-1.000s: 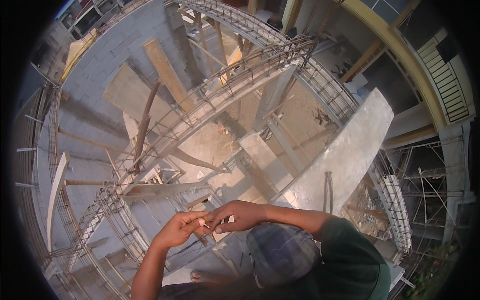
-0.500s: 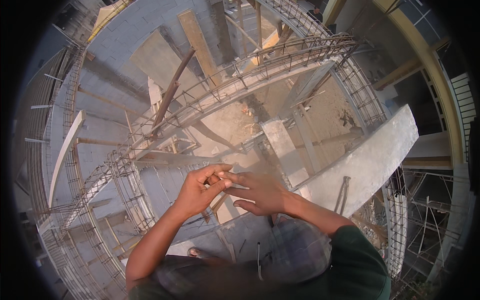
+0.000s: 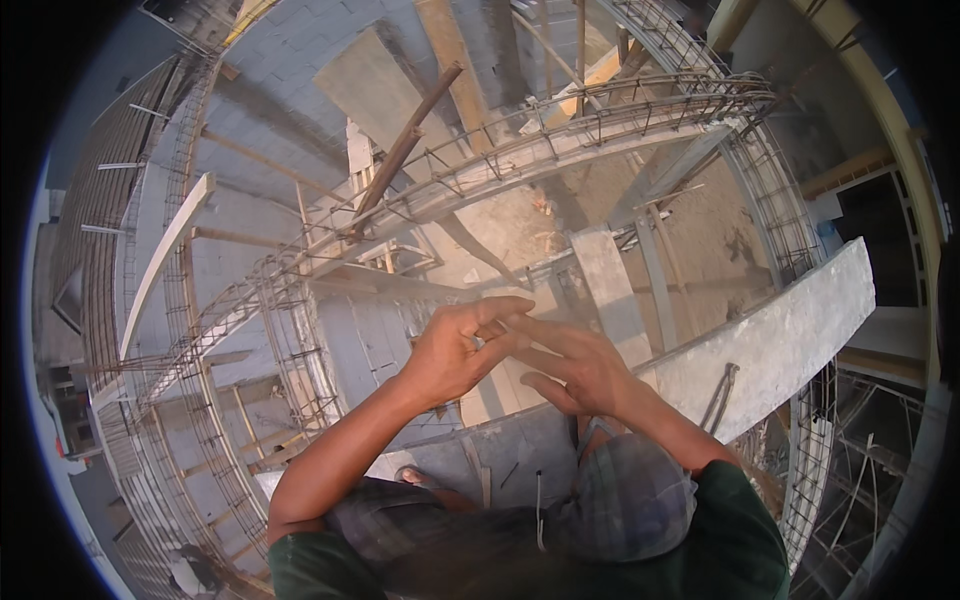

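Note:
My left hand (image 3: 455,350) is closed, its thumb and bent fingers pressed against the fingertips of my right hand. Whether something small lies between them is hidden. My right hand (image 3: 582,368) reaches in with its fingers stretched out and its thumb apart, slightly smeared by motion. Both hands meet in the air over my lap. To the right of them, long-handled metal pincers (image 3: 720,398) rest on a wide, pale, rough plank (image 3: 790,340). Checked cloth (image 3: 625,495) covers my knees.
Rebar cages (image 3: 560,125) run along the formwork beams ahead and on both sides. Rusty bars (image 3: 405,150) slant up ahead on the left. Far below lies a dirt floor (image 3: 705,235) with props. A curved white strip (image 3: 165,265) leans at the left. Block walls (image 3: 290,60) stand behind.
The view has shifted, so the surroundings sit further right and a little lower. Both hands stay together, my left fingers still at my right fingertips. The pincers have not moved on the plank.

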Motion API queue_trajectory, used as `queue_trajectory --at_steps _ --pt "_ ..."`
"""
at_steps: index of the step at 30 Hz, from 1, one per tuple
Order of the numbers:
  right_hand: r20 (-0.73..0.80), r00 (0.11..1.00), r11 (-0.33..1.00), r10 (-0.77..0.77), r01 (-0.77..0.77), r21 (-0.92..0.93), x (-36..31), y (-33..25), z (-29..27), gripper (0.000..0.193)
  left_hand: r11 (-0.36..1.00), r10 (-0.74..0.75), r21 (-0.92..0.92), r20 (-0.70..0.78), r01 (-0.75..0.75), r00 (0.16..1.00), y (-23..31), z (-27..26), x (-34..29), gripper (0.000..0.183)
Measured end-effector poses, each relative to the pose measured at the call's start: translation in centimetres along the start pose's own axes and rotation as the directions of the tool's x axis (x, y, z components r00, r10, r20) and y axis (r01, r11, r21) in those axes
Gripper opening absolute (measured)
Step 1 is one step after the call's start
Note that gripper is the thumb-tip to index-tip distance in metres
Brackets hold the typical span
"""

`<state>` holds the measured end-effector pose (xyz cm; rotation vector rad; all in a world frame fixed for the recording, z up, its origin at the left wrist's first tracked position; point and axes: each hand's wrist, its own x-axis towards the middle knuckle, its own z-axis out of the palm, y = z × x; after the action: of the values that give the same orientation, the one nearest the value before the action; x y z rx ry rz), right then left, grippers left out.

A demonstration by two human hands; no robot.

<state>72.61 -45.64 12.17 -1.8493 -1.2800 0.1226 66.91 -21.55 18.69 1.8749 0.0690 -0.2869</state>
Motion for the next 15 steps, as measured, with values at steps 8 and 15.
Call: queue_trajectory --at_steps 8,15 --pt "-0.007 1.000 1.000 0.001 -0.001 0.011 0.10 0.41 0.36 0.048 1.000 0.013 0.007 0.004 -0.013 1.000 -0.21 -0.24 0.33 0.039" --pt "-0.008 0.999 0.998 0.040 -0.039 0.043 -0.12 0.65 0.75 0.045 0.998 -0.044 -0.044 0.011 0.045 0.999 -0.84 -0.22 0.64 0.035"
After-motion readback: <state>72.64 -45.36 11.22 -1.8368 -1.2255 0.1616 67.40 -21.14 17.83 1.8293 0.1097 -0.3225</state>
